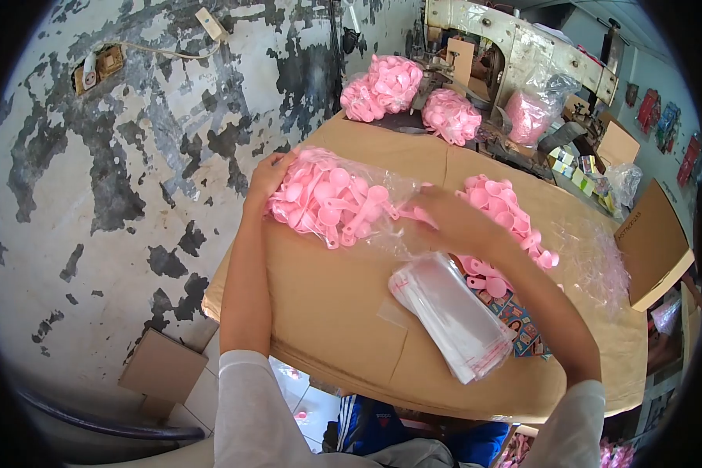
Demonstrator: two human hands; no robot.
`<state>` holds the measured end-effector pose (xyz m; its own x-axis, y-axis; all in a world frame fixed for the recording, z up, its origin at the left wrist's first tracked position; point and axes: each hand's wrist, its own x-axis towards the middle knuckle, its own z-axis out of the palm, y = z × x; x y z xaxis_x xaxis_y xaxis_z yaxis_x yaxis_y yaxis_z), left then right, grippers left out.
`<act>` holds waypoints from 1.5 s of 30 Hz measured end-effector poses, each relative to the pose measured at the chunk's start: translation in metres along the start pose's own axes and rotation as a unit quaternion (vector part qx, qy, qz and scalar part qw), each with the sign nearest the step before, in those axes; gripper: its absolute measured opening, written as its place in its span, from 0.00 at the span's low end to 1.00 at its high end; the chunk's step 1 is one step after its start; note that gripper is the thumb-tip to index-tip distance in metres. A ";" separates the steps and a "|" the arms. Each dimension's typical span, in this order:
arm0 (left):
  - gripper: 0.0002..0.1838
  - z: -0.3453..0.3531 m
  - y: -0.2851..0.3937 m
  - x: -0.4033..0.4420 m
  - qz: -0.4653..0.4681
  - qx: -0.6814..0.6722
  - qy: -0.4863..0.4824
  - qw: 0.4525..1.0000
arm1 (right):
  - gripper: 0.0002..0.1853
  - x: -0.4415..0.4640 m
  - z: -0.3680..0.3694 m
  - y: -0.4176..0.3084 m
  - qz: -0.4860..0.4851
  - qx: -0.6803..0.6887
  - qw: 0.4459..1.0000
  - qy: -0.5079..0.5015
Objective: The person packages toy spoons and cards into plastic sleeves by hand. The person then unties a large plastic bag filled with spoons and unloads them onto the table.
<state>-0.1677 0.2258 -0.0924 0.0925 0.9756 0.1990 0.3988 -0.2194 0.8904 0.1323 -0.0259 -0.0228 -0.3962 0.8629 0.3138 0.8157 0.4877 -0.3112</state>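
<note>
A clear plastic bag filled with pink plastic scoops [331,199] lies on the cardboard-covered table, its mouth toward the right. My left hand [270,178] grips the bag's filled left end, with the fingertips partly hidden behind it. At the bag's mouth is my right hand [448,220], slightly blurred, closed around a few pink scoops that show at its fingers. Just beyond that hand lies a loose pile of pink scoops [501,204], partly covered by my forearm. Nearer my body, a stack of flat clear plastic bags [452,316] rests on the table.
Filled bags of pink scoops [394,84] stand at the table's back edge, near a large machine [515,47]. An open cardboard box [654,246] is at the right, beside crumpled clear plastic [597,265]. A peeling wall [132,156] runs along the left.
</note>
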 end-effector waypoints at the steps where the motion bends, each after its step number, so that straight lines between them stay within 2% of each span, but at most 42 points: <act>1: 0.32 -0.001 0.003 -0.003 0.004 0.011 0.000 1.000 | 0.14 0.015 0.026 0.015 -0.041 -0.017 0.999 0.007; 3: 0.31 -0.001 -0.003 0.002 0.026 0.011 0.009 1.000 | 0.24 0.043 0.074 0.057 -0.005 -0.130 0.987 -0.098; 5: 0.28 -0.003 -0.002 0.001 0.052 0.015 0.029 0.998 | 0.28 0.054 0.084 0.067 0.000 -0.163 0.977 -0.135; 9: 0.24 -0.003 -0.014 0.011 0.089 0.016 0.048 0.995 | 0.24 0.055 0.071 0.066 -0.058 -0.085 0.990 -0.093; 11: 0.23 -0.004 -0.007 0.004 0.076 0.007 0.041 0.996 | 0.21 0.048 0.063 0.058 -0.035 -0.037 0.996 -0.067; 13: 0.22 -0.004 -0.020 0.015 0.070 -0.013 0.020 0.997 | 0.17 0.036 0.032 0.027 0.040 0.016 0.999 -0.022; 16: 0.21 -0.004 -0.017 0.014 0.056 -0.035 0.007 0.998 | 0.12 -0.002 0.001 0.002 0.079 0.004 0.997 -0.004; 18: 0.21 -0.005 -0.012 0.008 0.049 -0.045 0.009 0.998 | 0.16 -0.036 -0.037 -0.024 0.073 -0.063 0.995 -0.020; 20: 0.21 -0.004 -0.011 0.006 0.048 -0.052 0.012 0.997 | 0.13 -0.064 -0.057 -0.017 0.123 -0.102 0.986 0.045; 21: 0.21 -0.002 -0.014 0.007 0.037 -0.065 0.004 0.997 | 0.14 -0.079 -0.063 -0.011 0.108 -0.214 0.969 0.055; 23: 0.21 -0.003 -0.016 0.013 0.022 -0.089 -0.016 0.996 | 0.16 -0.104 -0.070 -0.002 0.074 -0.430 0.896 0.078; 25: 0.20 -0.001 -0.023 0.020 0.015 -0.120 -0.026 0.992 | 0.19 -0.086 -0.063 -0.020 0.084 -0.220 0.972 0.005; 26: 0.19 0.001 -0.026 0.021 0.010 -0.133 -0.031 0.991 | 0.20 -0.072 -0.056 -0.031 0.088 -0.107 0.990 -0.031; 28: 0.18 0.000 -0.021 0.015 0.002 -0.112 -0.039 0.993 | 0.20 -0.040 -0.006 -0.016 -0.017 -0.016 1.000 0.010; 30: 0.17 -0.006 -0.021 0.016 0.007 -0.073 -0.038 0.997 | 0.20 0.008 0.033 0.002 -0.057 -0.012 0.998 0.002; 32: 0.18 -0.007 -0.024 0.018 0.006 -0.054 -0.028 0.998 | 0.19 0.036 0.027 -0.016 0.069 -0.034 0.976 -0.206; 35: 0.18 -0.010 -0.027 0.028 -0.002 -0.028 -0.004 1.000 | 0.19 0.043 0.080 0.032 -0.012 0.009 0.998 -0.067; 37: 0.19 -0.009 -0.021 0.019 -0.003 -0.010 0.015 1.000 | 0.18 0.042 0.066 0.024 0.009 -0.048 0.992 -0.115; 39: 0.21 -0.010 -0.005 0.004 0.005 0.019 0.027 0.999 | 0.17 0.032 0.053 0.011 0.049 -0.032 0.993 -0.105; 41: 0.24 -0.006 -0.024 0.019 0.008 0.022 0.047 0.999 | 0.17 0.017 0.039 0.006 0.107 0.053 0.993 -0.022; 45: 0.26 -0.008 -0.040 0.032 0.032 0.038 0.037 0.998 | 0.14 -0.023 -0.006 0.008 0.086 0.114 0.990 0.010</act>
<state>-0.1882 0.2658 -0.1180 0.0530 0.9567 0.2863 0.4624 -0.2776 0.8421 0.1503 -0.0423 -0.0269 -0.2490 0.9343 0.2549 0.7535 0.3523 -0.5550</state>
